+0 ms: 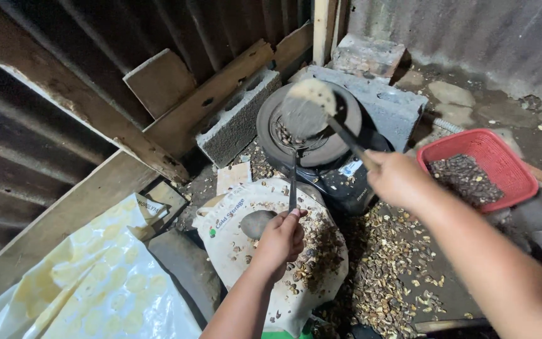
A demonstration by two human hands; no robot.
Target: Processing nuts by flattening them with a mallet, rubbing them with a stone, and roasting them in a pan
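Ladle (pixel 308 108) handle pinched in right hand (pixel 396 179) fingers; left hand (pixel 281 238) fingers pinching a rod (pixel 292 182).

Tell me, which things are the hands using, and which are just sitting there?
In use:
left hand gripping a thin metal rod
right hand holding a round ladle
dark round pan
white sack strewn with shells

Just lying about:
red basket
concrete blocks
yellow-patterned sheet

left hand (pixel 281 235): fist closed, low centre | right hand (pixel 396 179): closed grip, arm extended forward
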